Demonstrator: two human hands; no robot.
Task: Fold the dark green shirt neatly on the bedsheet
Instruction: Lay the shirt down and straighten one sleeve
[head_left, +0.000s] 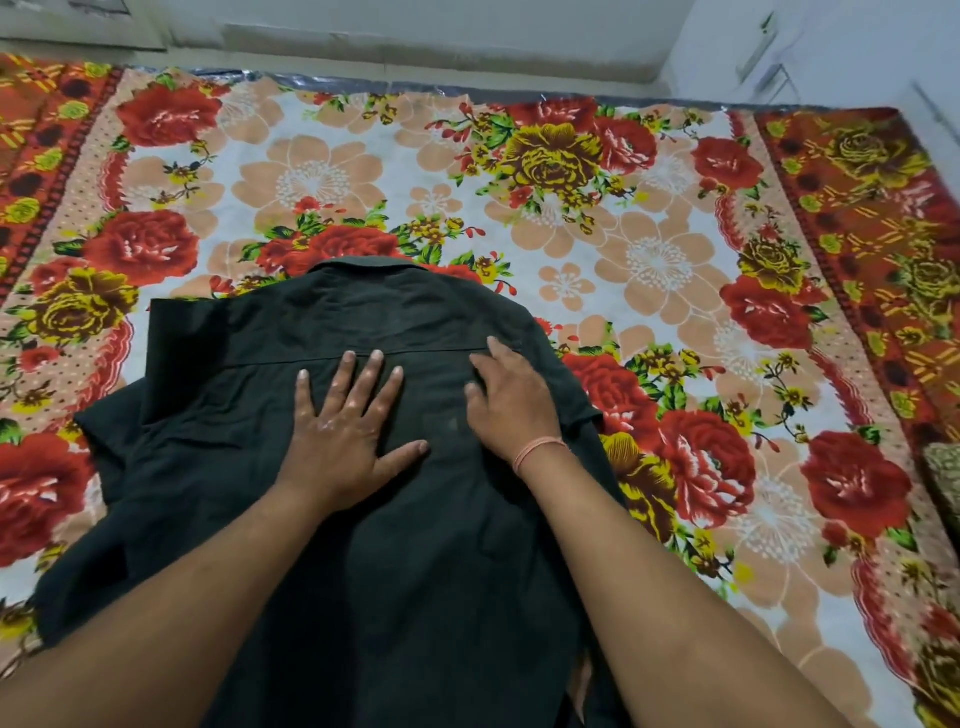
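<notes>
The left hand (340, 431) lies flat, fingers spread, and the right hand (511, 402), fingers close together, presses flat beside it on the dark green shirt (249, 395) at centre frame. Both forearms (182, 597) cover the shirt's lower part, its hem cut off at the bottom edge; the floral bedsheet (649, 249) shows around it.

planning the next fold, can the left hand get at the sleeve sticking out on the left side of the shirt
Probably yes. The left hand lies flat on the shirt, and the left sleeve lies spread on the bedsheet just beside it, with nothing on top of it or between them.
</notes>
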